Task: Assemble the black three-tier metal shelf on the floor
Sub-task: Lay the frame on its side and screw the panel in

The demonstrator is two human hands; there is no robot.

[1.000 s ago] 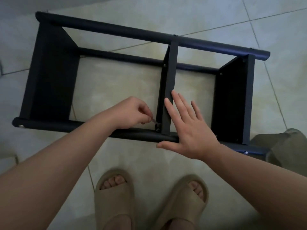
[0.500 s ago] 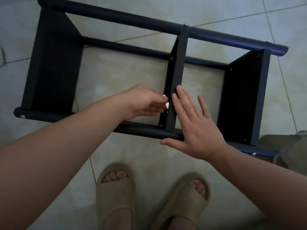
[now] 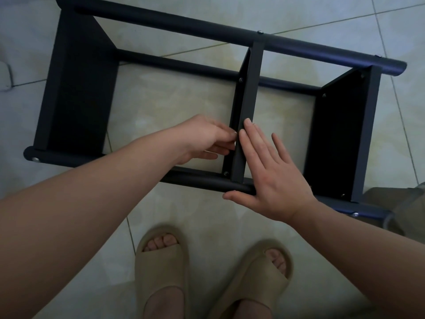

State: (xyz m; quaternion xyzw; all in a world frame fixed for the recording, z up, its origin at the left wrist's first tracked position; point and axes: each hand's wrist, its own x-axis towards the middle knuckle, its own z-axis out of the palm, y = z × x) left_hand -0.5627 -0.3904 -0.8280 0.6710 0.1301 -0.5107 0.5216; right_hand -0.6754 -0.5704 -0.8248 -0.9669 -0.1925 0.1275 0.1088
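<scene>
While the black three-tier metal shelf [image 3: 78,100] lies on its side across the upper half of the frame on a pale tiled floor [image 3: 172,100], a person above it sets both bare hands to its middle tier [image 3: 249,93]. The right hand [image 3: 273,180], at centre right, lies flat with fingers straight and fanned apart. Its index and middle fingers rest along the tier's upward-facing edge, its palm covers the near pole [image 3: 202,181], and its thumb stretches left just below that pole. The left hand [image 3: 202,137], reaching in from the lower left, has its fingers curled together, tips against the tier's left face just beside the right index finger; whether they pinch anything cannot be told. A screw head [image 3: 226,173] shows where the tier meets the near pole. Feet in beige sandals [image 3: 161,272] stand at bottom centre, below the shelf, and a khaki object [image 3: 400,203] sits at the right edge beside the shelf's end
</scene>
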